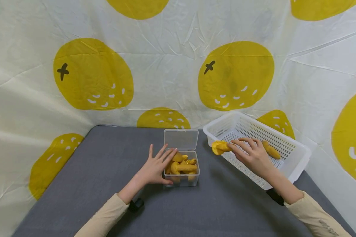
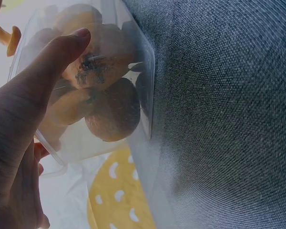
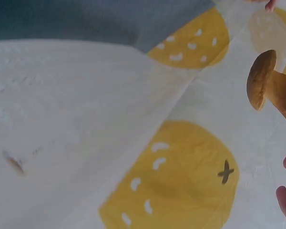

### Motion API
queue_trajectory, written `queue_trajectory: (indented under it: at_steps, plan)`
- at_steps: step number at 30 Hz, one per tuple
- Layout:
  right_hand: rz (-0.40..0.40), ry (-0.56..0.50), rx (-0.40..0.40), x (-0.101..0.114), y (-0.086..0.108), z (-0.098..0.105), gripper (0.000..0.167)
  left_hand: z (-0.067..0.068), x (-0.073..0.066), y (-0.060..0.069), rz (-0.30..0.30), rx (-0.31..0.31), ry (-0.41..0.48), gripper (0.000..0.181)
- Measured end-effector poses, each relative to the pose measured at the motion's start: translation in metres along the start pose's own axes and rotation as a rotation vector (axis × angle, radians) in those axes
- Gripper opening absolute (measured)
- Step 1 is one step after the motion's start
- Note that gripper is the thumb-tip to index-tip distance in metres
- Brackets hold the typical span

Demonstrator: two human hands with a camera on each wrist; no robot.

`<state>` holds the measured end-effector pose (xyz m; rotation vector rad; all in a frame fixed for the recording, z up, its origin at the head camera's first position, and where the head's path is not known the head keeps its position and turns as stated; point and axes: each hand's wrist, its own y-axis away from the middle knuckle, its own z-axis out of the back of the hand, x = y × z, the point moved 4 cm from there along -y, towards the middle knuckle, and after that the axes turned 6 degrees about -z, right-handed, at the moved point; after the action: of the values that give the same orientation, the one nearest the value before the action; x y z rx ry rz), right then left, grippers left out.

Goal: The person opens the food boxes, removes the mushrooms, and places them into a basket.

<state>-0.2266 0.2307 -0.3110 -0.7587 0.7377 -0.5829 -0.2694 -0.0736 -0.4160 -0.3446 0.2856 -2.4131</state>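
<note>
In the head view my left hand (image 1: 155, 169) is at the left side of a clear plastic box (image 1: 182, 181), its fingers spread and fairly straight. Its thumb lies against the box's front wall, as the left wrist view also shows. Several yellow-brown mushrooms (image 1: 186, 167) fill the box, whose hinged lid (image 1: 181, 140) stands up at the back. My right hand (image 1: 253, 156) holds a mushroom (image 1: 221, 147) by its stem above the near rim of a white basket, with the cap pointing left. That mushroom (image 3: 262, 81) also shows in the right wrist view.
The white perforated basket (image 1: 296, 153) stands at the right, angled on the grey table (image 1: 112, 148). Inside it a mushroom (image 1: 272, 150) lies partly hidden behind my right hand. A pale curtain (image 1: 166, 75) with yellow fruit prints hangs behind the table.
</note>
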Motion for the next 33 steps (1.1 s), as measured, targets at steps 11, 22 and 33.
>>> queue_trajectory:
  at_steps: [11,22,33]
  plan:
    - [-0.112,0.085,0.014,-0.036,0.000,0.018,0.039,0.000,0.001,0.000,-0.005,-0.008,0.003,0.117]
    - [-0.181,0.113,-0.072,-0.069,-0.001,0.032,0.038,0.000,0.000,0.000,-0.012,-0.014,0.011,0.118]
    - [-0.259,0.158,0.047,-0.104,0.005,0.026,0.038,0.001,-0.001,0.000,-0.022,-0.038,0.016,0.118]
